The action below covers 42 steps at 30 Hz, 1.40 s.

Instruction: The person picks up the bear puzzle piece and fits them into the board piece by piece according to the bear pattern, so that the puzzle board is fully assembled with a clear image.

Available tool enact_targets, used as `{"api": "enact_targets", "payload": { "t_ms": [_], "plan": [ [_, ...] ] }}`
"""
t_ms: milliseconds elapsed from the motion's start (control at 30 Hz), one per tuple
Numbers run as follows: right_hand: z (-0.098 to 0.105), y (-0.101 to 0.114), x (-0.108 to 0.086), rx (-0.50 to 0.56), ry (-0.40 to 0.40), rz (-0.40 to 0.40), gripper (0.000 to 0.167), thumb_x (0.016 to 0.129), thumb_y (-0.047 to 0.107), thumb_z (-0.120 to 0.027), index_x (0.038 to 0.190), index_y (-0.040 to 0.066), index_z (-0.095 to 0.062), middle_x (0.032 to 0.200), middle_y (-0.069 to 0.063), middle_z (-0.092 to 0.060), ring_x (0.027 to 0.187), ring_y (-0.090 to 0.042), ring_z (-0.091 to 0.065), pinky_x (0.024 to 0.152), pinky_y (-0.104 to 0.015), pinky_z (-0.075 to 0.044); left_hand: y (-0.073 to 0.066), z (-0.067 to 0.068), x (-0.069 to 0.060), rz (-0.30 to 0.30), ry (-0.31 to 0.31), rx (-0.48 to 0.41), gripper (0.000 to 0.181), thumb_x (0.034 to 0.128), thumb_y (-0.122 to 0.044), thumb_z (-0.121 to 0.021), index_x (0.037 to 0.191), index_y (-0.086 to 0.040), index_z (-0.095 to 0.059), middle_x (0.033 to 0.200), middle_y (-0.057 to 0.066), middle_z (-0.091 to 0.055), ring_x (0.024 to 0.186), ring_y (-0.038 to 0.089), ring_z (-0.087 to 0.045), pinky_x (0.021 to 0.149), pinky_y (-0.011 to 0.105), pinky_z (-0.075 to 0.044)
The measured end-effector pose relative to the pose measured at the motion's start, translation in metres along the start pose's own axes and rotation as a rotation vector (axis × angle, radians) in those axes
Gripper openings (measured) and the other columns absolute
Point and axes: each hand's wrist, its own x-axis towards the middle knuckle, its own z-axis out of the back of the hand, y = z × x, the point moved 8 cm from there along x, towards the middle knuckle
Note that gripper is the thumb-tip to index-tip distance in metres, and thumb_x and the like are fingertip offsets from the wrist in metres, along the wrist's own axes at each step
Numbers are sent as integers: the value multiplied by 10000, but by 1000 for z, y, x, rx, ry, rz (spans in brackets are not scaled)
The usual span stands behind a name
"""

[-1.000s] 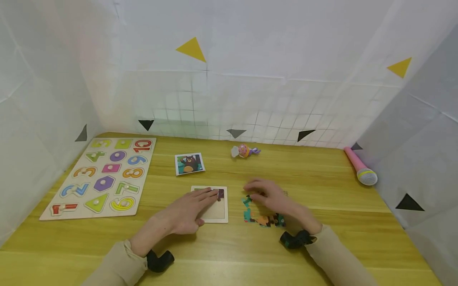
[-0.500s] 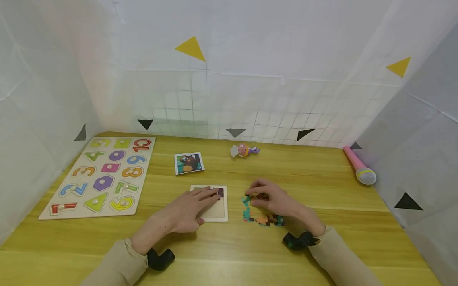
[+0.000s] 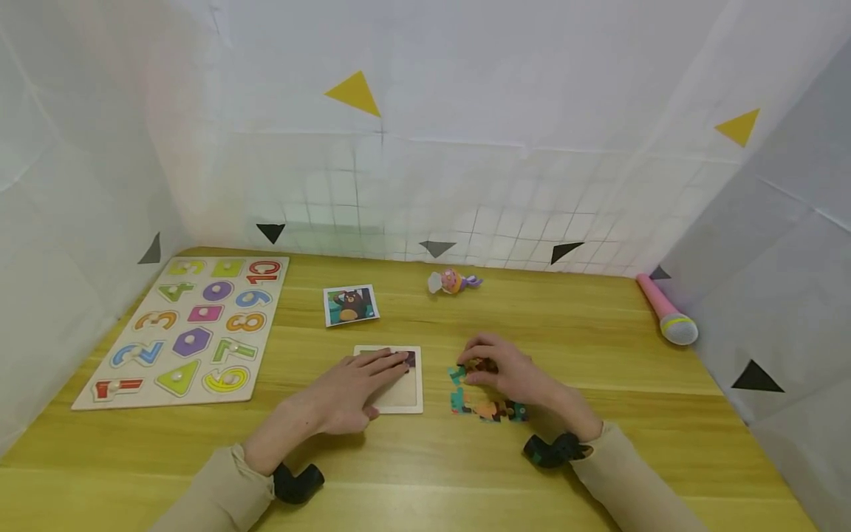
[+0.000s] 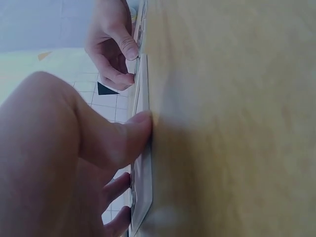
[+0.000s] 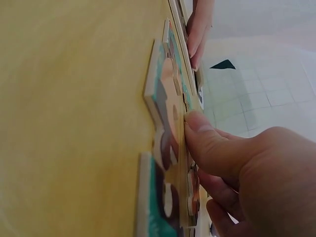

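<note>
My left hand [image 3: 342, 393] lies over the square puzzle board [image 3: 399, 408], its extended fingers on the upper part beside a dark piece [image 3: 410, 360]. In the left wrist view the thumb of that hand [image 4: 106, 140] touches the board's edge [image 4: 144, 182]. To the right of the board, my right hand [image 3: 508, 369] pinches a brown puzzle piece [image 3: 482, 364] between thumb and fingers, low over the table. A teal piece [image 3: 456, 375] sits at its fingertips. Several more pieces [image 3: 488, 411] lie just in front, also visible beside the right hand [image 5: 266, 173] in the right wrist view.
A number-and-shape board [image 3: 189, 340] lies at the left. Behind the puzzle board are a bear picture card [image 3: 351, 304] and a small figurine [image 3: 453, 281]. A pink microphone [image 3: 668, 310] rests at the far right, near the white side wall.
My right hand's fingers have moved slightly right and parted around the brown piece, which shows more between them. The left hand stays in place on the board.
</note>
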Motion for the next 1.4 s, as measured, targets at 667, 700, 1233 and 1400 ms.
{"api": "enact_targets", "payload": {
  "t_ms": [667,700,1233,1400],
  "plan": [
    [-2,-2,-2,12,-4,-2,207,916,86,-710,1123,85,-700,1123,-55,-598,887,-161,-580,723,-299,-525,8,0,-9,-39,-59,-73,730,980,-293,-589,1602,-135,-241,1678,46,-172,1548,313,-109,1249,504,-161],
    [-2,-2,-2,15,-3,-5,207,916,85,-710,1122,86,-700,1122,-54,-599,884,-162,-577,721,-299,-522,9,0,-11,-36,-65,-80,736,985,-329,-590,1602,-133,-241,1679,46,-169,1549,311,-107,1246,506,-170],
    [-1,-1,0,-3,-26,45,191,906,66,-721,1094,88,-695,1085,-57,-605,850,-166,-557,685,-277,-503,37,9,-43,95,-81,-176,767,974,-500,-591,1584,-135,-302,1666,56,-213,1514,315,-241,1199,527,-289],
    [-1,-4,1,30,-22,-8,185,923,108,-711,1105,93,-682,1068,-28,-622,875,-135,-584,720,-269,-518,37,8,-42,111,-67,-193,763,977,-505,-581,1590,-156,-290,1669,33,-203,1512,316,-245,1202,530,-282]
  ]
}}
